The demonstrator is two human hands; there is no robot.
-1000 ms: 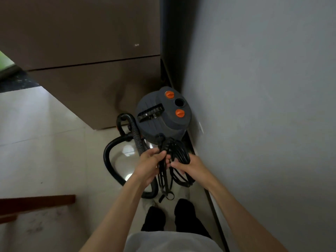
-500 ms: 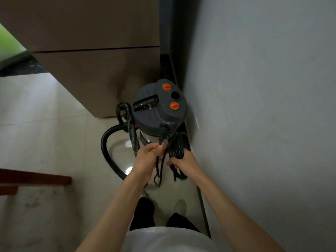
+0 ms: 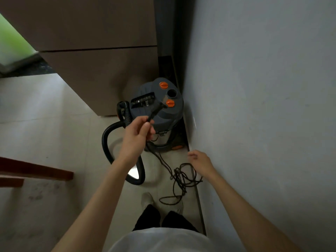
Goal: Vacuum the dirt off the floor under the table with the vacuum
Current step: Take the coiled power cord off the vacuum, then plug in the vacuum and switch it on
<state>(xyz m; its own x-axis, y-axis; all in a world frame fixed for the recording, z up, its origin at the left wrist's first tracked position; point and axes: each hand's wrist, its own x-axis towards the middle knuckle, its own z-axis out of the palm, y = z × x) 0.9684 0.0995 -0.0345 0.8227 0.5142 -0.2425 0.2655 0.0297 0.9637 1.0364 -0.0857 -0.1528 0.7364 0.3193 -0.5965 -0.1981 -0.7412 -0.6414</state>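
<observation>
Left hand (image 3: 138, 137) pinches the plug (image 3: 157, 110) above the vacuum (image 3: 160, 113) in the corner by the wall (image 3: 254, 106), right hand (image 3: 200, 159) loose, holding nothing — that tangled cord (image 3: 181, 179) by the feet could snag or trip.

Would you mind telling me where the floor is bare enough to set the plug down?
Bare tile lies left of the hose, between the cabinet and the wooden edge. It is crowded by the wall: the loose cord sprawls below the vacuum, under the right hand.
</observation>
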